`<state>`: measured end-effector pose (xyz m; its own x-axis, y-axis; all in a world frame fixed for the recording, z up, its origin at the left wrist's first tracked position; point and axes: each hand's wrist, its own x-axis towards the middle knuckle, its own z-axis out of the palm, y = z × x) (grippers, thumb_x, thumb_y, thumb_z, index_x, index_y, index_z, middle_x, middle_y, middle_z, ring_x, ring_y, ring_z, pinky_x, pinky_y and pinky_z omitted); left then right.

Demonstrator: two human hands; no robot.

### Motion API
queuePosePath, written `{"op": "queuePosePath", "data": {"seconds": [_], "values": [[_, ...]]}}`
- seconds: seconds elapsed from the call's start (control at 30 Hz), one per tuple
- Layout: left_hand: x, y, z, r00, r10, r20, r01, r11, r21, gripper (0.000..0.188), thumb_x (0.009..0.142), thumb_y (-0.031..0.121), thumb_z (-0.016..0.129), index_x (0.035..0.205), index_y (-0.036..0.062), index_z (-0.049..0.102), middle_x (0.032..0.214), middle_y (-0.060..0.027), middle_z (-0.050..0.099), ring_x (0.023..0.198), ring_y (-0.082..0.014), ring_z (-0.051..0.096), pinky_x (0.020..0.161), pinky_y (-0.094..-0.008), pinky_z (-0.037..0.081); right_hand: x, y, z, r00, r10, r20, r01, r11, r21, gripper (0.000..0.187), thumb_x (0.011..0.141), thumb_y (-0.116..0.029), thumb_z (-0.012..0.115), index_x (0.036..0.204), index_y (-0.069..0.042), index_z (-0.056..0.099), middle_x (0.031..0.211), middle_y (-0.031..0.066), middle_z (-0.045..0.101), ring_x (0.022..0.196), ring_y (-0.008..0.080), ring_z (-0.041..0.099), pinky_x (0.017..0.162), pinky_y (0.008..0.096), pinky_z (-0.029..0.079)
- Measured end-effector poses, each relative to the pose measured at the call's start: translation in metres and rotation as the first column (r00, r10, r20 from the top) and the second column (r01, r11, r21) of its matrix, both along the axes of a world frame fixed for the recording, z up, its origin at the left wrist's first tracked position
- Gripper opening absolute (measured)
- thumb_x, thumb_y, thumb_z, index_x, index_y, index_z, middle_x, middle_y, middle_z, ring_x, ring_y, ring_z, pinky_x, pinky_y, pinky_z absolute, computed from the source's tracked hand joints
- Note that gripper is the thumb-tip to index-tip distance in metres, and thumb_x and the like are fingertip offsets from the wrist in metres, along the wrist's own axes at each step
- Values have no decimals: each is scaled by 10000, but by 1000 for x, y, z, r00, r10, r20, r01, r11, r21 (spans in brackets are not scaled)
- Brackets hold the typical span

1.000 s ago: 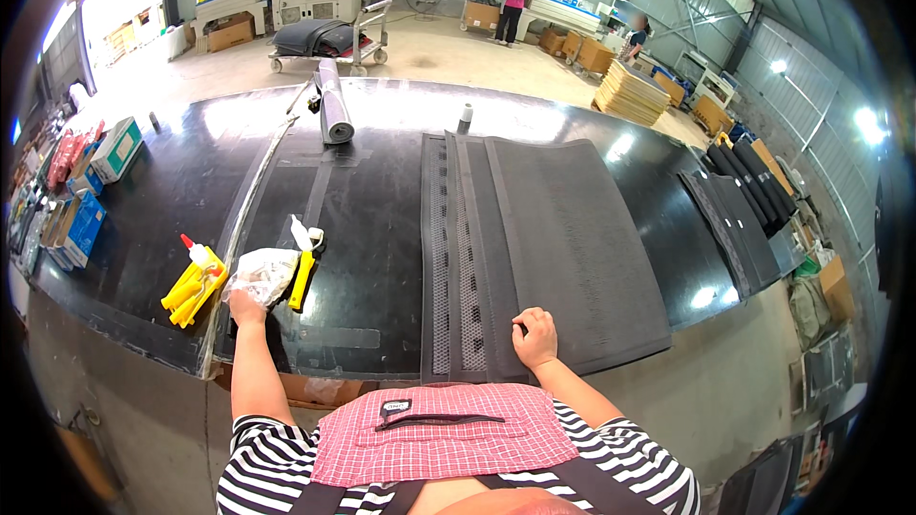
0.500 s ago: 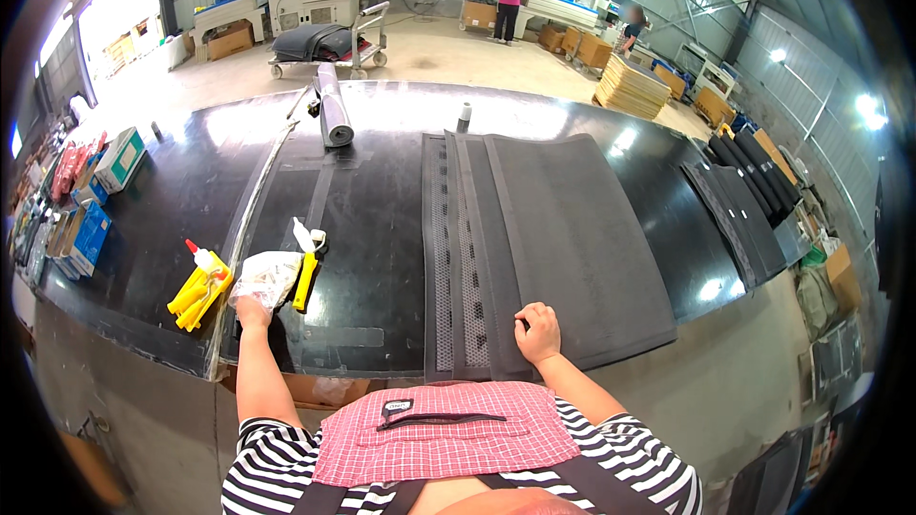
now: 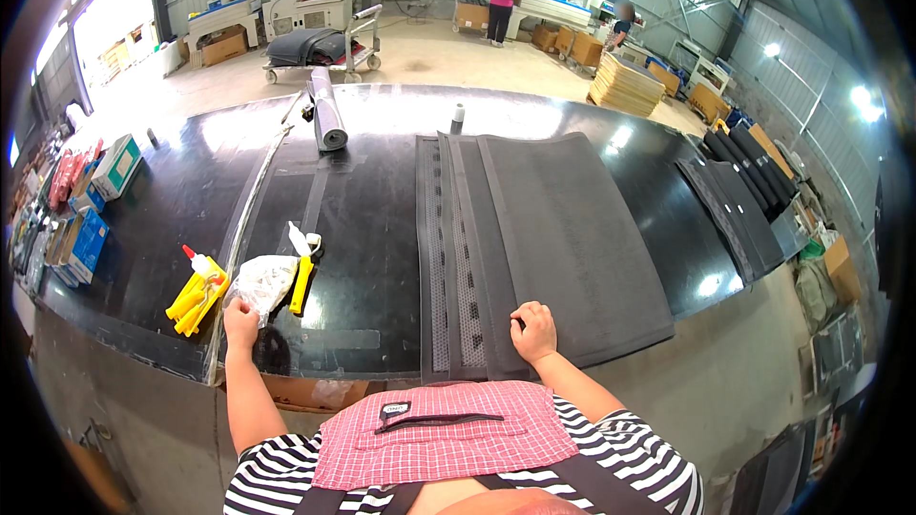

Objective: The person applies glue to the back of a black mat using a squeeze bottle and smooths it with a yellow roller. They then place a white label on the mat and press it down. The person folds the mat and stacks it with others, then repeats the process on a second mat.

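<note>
My left hand (image 3: 241,321) is closed at the near edge of a crumpled clear plastic bag (image 3: 266,278) with pale contents. Whether its fingers pinch the bag or something small does not show. On the right, my right hand (image 3: 534,334) rests with curled fingers over the dark grey mat (image 3: 582,238); anything between those fingers is too small to name. The mat lies on other layers, and strips with perforated bands (image 3: 466,277) show along its left side. Left of the bag is a bundle of yellow-handled tools (image 3: 197,303) with a red-tipped white bottle. A yellow-handled roller (image 3: 301,284) lies to its right.
The black table (image 3: 367,229) carries a grey roll (image 3: 330,124), a small capped bottle (image 3: 458,119), blue boxes (image 3: 88,246) at the left and dark mats (image 3: 730,215) at the right. Two people work beyond, near a loaded trolley (image 3: 315,50) and stacked yellowish sheets (image 3: 625,86).
My left hand has drawn back from inside or behind the bag's near edge, slightly to the left, and its fingers now show. My right hand has stayed on the mat.
</note>
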<state>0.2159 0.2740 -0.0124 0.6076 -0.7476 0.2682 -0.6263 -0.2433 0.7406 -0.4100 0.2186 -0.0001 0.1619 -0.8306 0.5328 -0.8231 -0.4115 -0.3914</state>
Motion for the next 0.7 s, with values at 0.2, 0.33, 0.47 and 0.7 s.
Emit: {"op": "queuePosePath", "data": {"seconds": [0.2,0.33,0.47,0.7], "values": [[-15,50,31,652,-157,-742,-6,977,-212,165,866,14,688,955,93,574,754,17,565,647,-67,517,578,-215,413,-3,0,0,1000,-2,5,2,1000,-2,112,757,-59,733,845,-102,680,979,73,636,953,321,602,857,430,510],[-75,62,61,208,-423,-882,-36,898,-439,301,908,-1,668,1160,102,539,877,15,610,664,-69,548,560,-212,439,-1,0,-3,1000,-10,3,10,1000,13,107,759,-63,734,843,-102,681,979,73,636,955,322,601,859,431,510],[-127,46,33,-145,-521,-841,84,841,-535,123,920,7,671,976,97,608,843,-4,626,707,-84,566,578,-217,439,3,0,0,1000,-15,7,15,999,30,101,764,-62,727,841,-97,670,979,80,632,957,323,601,865,434,506],[-208,15,-5,195,-418,-887,295,888,-354,95,960,110,715,940,91,624,825,7,642,688,-71,547,629,-219,449,2,-2,-1,1000,-16,-11,16,1000,7,107,756,-63,730,841,-103,677,982,79,642,954,325,605,855,434,512]]}}
